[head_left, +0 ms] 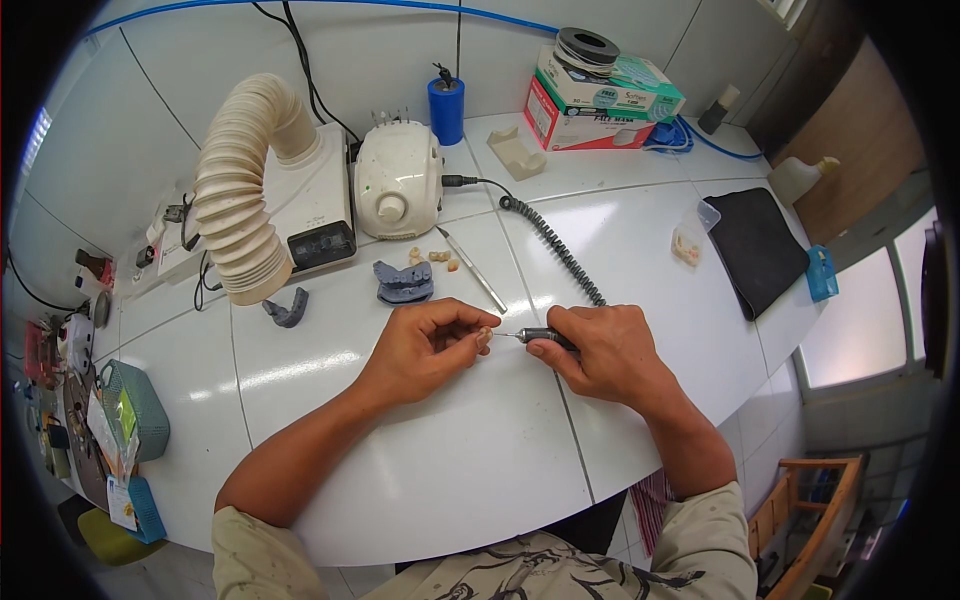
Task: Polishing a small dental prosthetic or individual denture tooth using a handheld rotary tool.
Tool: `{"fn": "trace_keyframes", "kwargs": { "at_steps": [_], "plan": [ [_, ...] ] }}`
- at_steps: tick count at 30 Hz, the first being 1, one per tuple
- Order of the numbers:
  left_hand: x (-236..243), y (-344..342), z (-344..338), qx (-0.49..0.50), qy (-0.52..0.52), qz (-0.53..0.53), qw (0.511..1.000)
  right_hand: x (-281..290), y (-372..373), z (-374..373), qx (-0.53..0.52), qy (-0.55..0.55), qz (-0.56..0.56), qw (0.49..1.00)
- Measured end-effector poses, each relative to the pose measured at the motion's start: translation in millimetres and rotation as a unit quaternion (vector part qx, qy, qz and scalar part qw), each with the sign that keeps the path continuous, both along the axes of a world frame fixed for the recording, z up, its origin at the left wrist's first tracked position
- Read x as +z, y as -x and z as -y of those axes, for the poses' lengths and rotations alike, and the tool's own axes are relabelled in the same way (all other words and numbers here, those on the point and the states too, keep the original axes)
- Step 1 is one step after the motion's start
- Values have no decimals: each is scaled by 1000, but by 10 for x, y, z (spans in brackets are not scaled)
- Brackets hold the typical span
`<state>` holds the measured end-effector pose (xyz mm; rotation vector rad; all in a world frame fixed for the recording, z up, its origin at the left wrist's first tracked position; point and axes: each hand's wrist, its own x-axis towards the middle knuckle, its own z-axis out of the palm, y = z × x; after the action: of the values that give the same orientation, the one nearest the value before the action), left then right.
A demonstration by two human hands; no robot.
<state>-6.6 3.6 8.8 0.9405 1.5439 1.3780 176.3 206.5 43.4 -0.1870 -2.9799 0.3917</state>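
Bare table (450, 470) surrounds the hands; ahead, jaw model (404, 283), metal spatula (472, 269) and coiled cord (553, 245) block passage.

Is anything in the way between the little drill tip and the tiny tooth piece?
Nothing visible. The drill in the right hand points its tip straight at the tooth piece pinched in the left hand.
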Motion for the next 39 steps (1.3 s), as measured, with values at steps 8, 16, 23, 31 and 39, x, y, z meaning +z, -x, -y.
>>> {"fn": "trace_keyframes", "kwargs": {
  "at_steps": [8, 16, 23, 31, 39],
  "plan": [
    [-53, 8, 6, 0, -42, 17, 999, -30, -4, -7, 2, -2, -9, 1000],
    [-16, 19, 7, -9, -3, 2, 1000, -24, 25, 20, 6, -12, 14, 1000],
    [-27, 25, 12, -14, -12, 13, 1000, -11, 38, 33, 4, -21, 28, 999],
    [-4, 18, 3, -18, -1, 4, 1000, -7, 20, 43, 5, -22, 15, 1000],
    [4, 24, 6, -18, -2, 6, 1000, -9, 34, 55, -2, -22, 21, 1000]
  ]
}}
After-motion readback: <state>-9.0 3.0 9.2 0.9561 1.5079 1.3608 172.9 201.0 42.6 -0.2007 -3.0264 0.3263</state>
